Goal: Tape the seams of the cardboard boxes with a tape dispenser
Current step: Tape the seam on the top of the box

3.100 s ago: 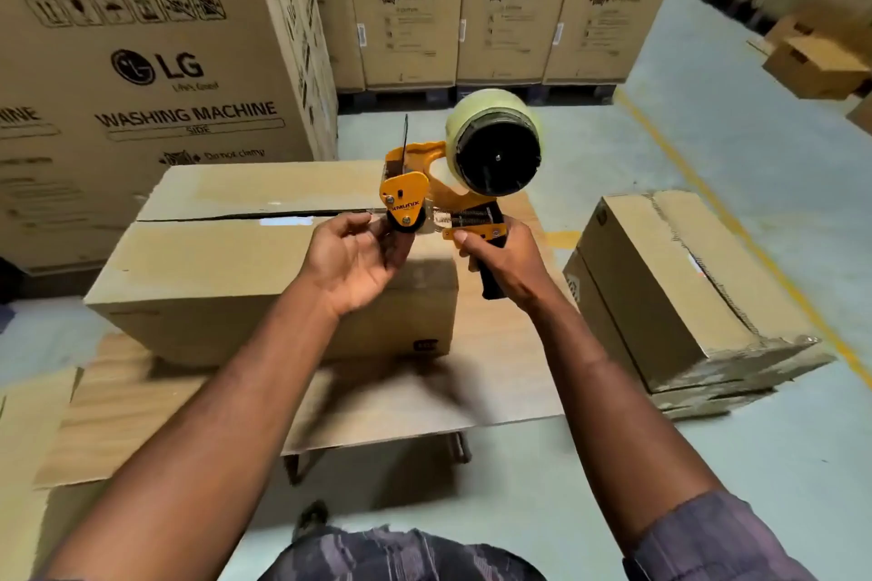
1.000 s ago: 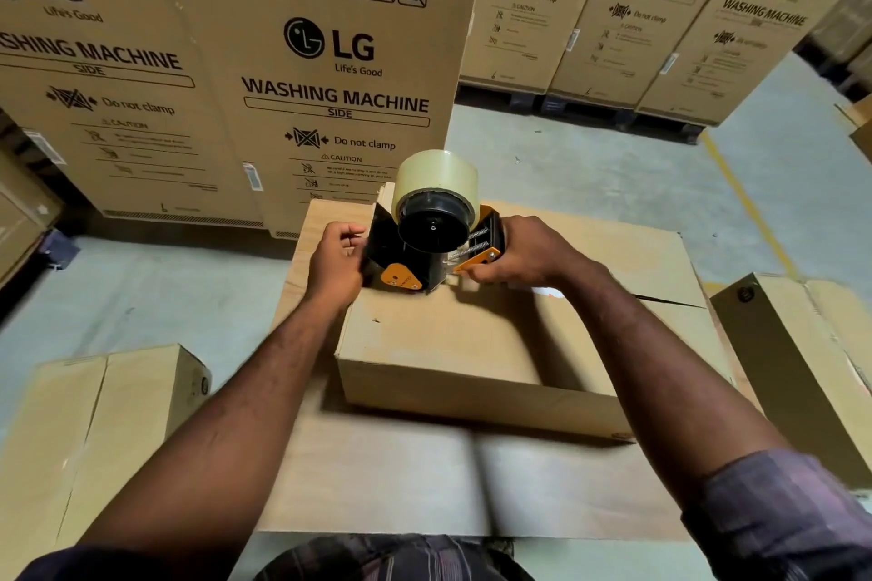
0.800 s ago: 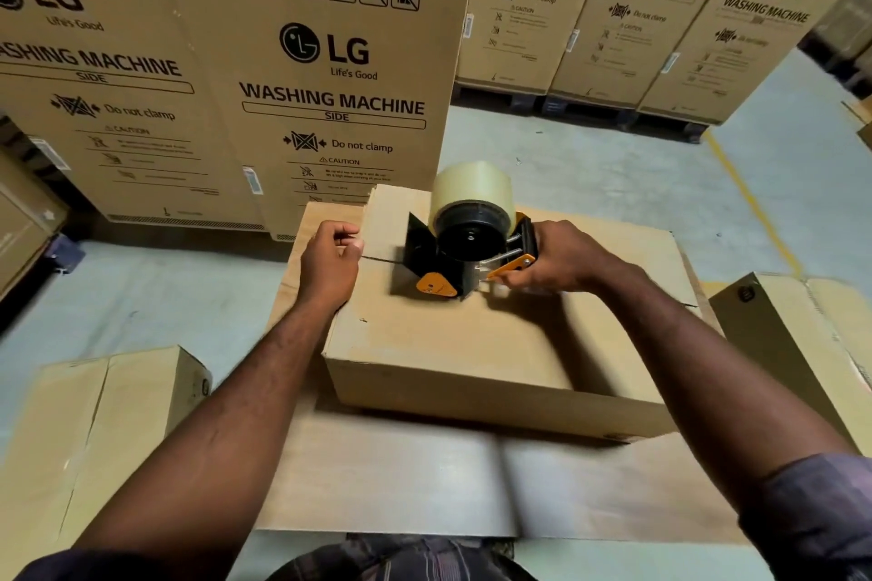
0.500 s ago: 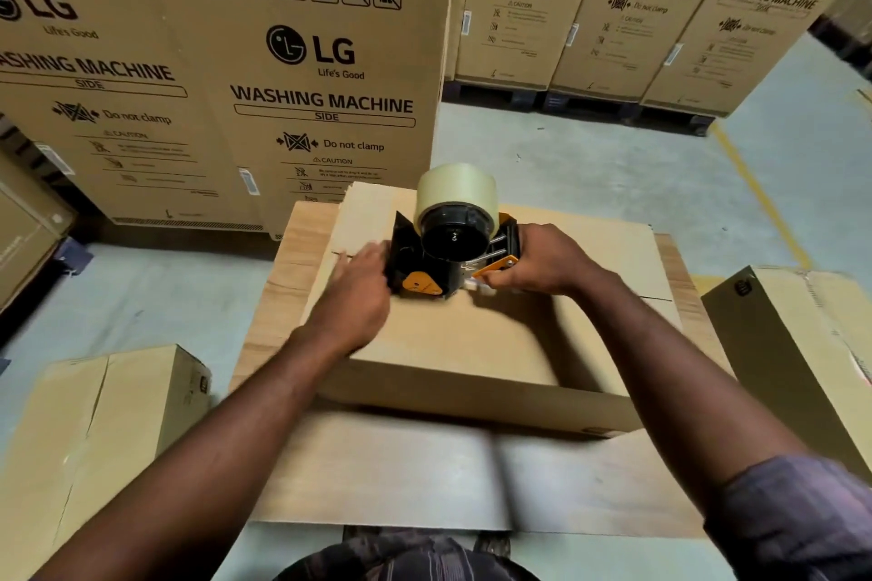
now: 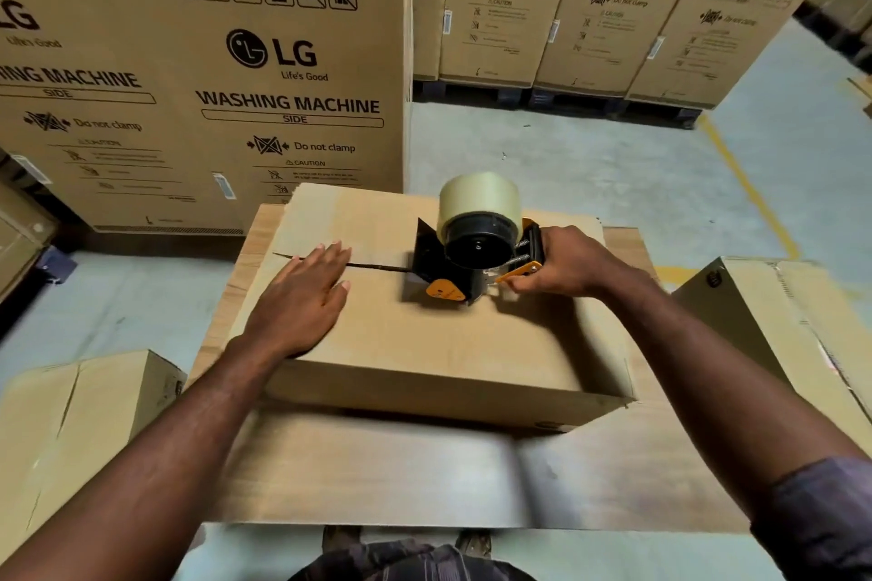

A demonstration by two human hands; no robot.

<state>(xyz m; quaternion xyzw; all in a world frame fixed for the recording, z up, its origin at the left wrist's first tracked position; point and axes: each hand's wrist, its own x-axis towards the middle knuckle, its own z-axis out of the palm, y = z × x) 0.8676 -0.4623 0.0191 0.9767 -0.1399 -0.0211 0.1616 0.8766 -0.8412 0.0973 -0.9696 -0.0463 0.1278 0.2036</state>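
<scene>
Two-handed, pressed left hand (image 5: 302, 297) flat, fingers straight, on cardboard box (image 5: 448, 344) over seam (image 5: 377, 268); gripped tape dispenser (image 5: 472, 255) on seam with right hand (image 5: 561, 264).

Left hand (image 5: 304, 297) flat, palm down, fingers straight and together, just left of the tape dispenser (image 5: 476, 245), right hand (image 5: 564, 264) gripping its handle from the right, left arm (image 5: 165, 462) and right arm (image 5: 684, 368) stretched forward
</scene>
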